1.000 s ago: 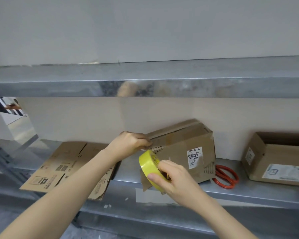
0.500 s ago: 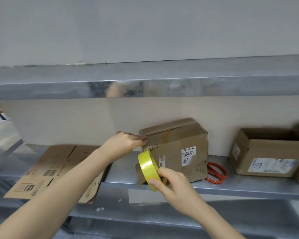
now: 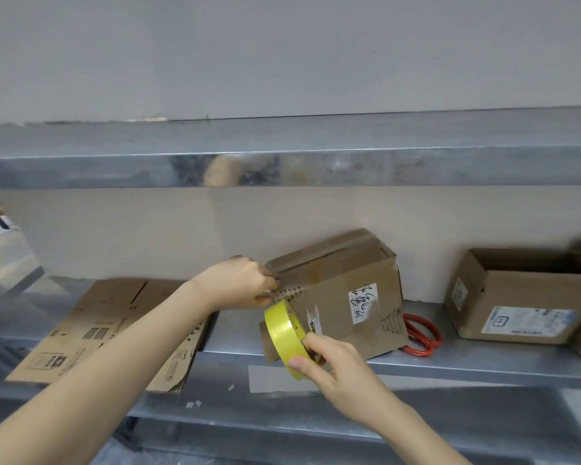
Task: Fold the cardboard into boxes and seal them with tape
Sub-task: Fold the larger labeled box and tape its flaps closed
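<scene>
Boxes: two, brown corrugated. The closed box sits tilted mid-way along the metal shelf; the open box stands well apart on the right.
Sheets: flat cardboard, printed, lies at the left; number stacked unclear.
Tape: one glossy yellow tape roll, touching the closed box's left end.
Left hand: fingers curled, pinching that box's upper left edge.
Right hand: thumb and fingers clamped on the tape roll.
Hidden: one pair of red scissors, half behind the closed box.

The shelf is dull, scuffed sheet metal with a faint sheen. The box is matt brown cardboard with a glossy white paper label. The tape roll is glossy yellow plastic; the scissors have smooth red plastic handles.
</scene>
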{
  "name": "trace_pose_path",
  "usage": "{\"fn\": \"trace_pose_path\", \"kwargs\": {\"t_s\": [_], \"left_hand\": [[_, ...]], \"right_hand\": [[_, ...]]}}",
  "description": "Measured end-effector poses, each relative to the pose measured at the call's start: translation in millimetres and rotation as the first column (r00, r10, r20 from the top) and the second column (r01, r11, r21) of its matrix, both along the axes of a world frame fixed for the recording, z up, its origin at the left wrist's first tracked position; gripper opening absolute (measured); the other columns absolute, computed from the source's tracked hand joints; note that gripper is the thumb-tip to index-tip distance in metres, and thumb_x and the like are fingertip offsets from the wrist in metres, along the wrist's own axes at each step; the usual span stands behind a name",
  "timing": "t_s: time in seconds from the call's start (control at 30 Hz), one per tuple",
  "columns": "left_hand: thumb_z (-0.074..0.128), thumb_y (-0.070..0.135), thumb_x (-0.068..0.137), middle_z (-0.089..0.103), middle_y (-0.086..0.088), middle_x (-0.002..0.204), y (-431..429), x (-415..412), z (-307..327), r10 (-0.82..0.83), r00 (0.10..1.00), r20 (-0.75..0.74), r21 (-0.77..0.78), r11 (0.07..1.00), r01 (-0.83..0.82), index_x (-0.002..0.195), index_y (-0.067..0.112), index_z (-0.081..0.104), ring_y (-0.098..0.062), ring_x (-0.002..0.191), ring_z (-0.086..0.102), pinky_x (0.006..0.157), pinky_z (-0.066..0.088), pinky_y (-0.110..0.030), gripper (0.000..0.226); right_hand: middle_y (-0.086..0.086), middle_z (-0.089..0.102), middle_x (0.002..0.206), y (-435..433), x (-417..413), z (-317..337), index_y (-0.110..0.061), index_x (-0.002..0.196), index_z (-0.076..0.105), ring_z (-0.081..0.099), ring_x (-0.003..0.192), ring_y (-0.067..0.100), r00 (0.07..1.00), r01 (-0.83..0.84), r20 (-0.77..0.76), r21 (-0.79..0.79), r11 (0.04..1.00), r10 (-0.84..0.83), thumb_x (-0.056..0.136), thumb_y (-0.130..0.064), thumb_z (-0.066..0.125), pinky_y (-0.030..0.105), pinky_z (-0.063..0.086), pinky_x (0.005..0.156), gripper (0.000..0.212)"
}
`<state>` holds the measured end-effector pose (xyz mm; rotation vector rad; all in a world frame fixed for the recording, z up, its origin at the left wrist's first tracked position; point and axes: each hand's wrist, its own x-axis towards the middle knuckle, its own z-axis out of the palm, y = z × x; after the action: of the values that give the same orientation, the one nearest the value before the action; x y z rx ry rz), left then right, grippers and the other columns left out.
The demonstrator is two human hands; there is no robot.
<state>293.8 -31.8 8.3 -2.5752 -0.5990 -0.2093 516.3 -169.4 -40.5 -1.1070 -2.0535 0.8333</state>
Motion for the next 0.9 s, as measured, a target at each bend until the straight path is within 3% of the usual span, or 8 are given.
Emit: {"fn": "trace_pose_path", "kwargs": {"t_s": [0.13,0.27,0.43,0.57,0.73,0.8,0.9], "left_hand": [[0.06,0.034,0.068,0.063,0.007,0.063,-1.0,4.7,0.0,0.022,0.999,-0.025,-0.031,0.999,-0.023,0.063,0.018,0.066,-0.02,0.043,0.057,0.036,0.037,-0.018,0.018],[0.043,0.039,0.079,0.071,0.008,0.077,-4.0,1.8,-9.0,0.077,0.992,0.096,-0.086,0.994,-0.069,0.076,0.02,0.072,-0.021,0.051,0.064,0.039,0.047,-0.023,0.035],[0.052,0.038,0.078,0.074,0.005,0.087,-8.7,2.1,2.6,0.071,0.973,0.218,-0.171,0.985,-0.034,0.083,0.018,0.076,-0.02,0.059,0.069,0.044,0.053,-0.027,0.031],[0.051,0.035,0.081,0.072,0.003,0.079,1.2,7.6,16.8,0.024,0.989,0.147,-0.144,0.99,-0.003,0.078,0.014,0.074,-0.018,0.059,0.066,0.044,0.052,-0.025,0.03],[0.068,0.024,0.069,0.071,0.0,0.077,5.8,24.4,25.4,0.039,0.978,0.205,-0.163,0.987,-0.005,0.073,0.01,0.071,-0.02,0.059,0.067,0.043,0.051,-0.024,0.015],[0.068,0.023,0.068,0.071,-0.003,0.079,6.4,31.7,24.0,0.072,0.962,0.264,-0.211,0.977,-0.015,0.074,0.008,0.071,-0.021,0.063,0.068,0.048,0.054,-0.027,0.016],[0.074,0.017,0.065,0.075,-0.007,0.087,7.1,33.1,14.9,0.162,0.918,0.363,-0.314,0.948,-0.043,0.079,0.007,0.075,-0.023,0.073,0.072,0.059,0.058,-0.031,0.017]], "right_hand": [[0.001,0.039,0.071,-0.4,-1.3,-1.8,-0.004,0.077,0.042,0.032,0.067,0.006,1.0,-0.008,-0.003,-0.015,1.0,0.008,0.096,-0.041,0.056,0.025,0.028,0.061,0.044],[0.006,0.042,0.073,-0.3,-0.4,-3.9,-0.004,0.077,0.043,0.033,0.067,0.007,0.999,-0.001,-0.041,-0.018,1.0,0.0,0.095,-0.041,0.058,0.025,0.028,0.062,0.044],[0.009,0.048,0.077,-0.6,-3.7,-4.4,-0.002,0.08,0.048,0.04,0.072,0.019,0.997,0.01,-0.071,0.007,1.0,-0.01,0.088,-0.058,0.05,0.029,0.031,0.063,0.056],[0.009,0.048,0.077,3.3,-3.1,-2.7,-0.003,0.079,0.047,0.041,0.073,0.022,0.995,0.022,-0.102,0.019,1.0,-0.02,0.089,-0.058,0.049,0.029,0.03,0.063,0.056],[0.007,0.05,0.076,5.8,-6.0,-5.1,-0.007,0.079,0.047,0.044,0.072,0.021,0.985,0.063,-0.158,-0.002,0.998,-0.063,0.09,-0.052,0.053,0.031,0.034,0.064,0.047],[-0.001,0.05,0.074,6.1,-7.7,-7.5,-0.011,0.079,0.049,0.043,0.07,0.012,0.98,0.079,-0.179,-0.026,0.997,-0.082,0.093,-0.044,0.056,0.027,0.036,0.065,0.036],[-0.002,0.056,0.076,9.7,-13.2,-11.1,-0.012,0.082,0.053,0.049,0.072,0.013,0.976,0.1,-0.189,-0.071,0.992,-0.111,0.092,-0.044,0.057,0.028,0.041,0.068,0.034]]}}
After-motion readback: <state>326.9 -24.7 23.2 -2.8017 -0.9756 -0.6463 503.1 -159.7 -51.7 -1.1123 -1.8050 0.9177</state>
